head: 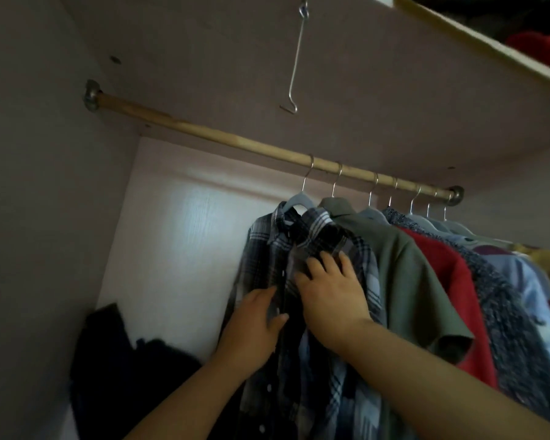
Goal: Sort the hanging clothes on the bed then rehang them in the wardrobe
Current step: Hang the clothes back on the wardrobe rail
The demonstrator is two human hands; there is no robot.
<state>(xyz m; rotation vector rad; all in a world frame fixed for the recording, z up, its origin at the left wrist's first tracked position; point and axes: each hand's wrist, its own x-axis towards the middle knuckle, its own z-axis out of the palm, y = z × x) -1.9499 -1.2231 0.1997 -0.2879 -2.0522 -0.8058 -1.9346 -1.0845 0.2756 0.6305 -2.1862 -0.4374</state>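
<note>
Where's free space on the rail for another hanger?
Free: bare rail between the left bracket and the hook of the plaid shirt. Crowded: from there to the right bracket, hangers close together, garments overlapping. A dark pile lies below the free stretch.

1. The head view looks into the wardrobe point(45, 185) from its open front, facing forward and up toward the top panel point(331, 74).
2. It is close to the rail point(235, 139) and the hanging clothes point(410, 281).

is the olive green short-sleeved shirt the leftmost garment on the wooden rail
No, the dark plaid shirt hangs left of the olive green shirt.
</note>
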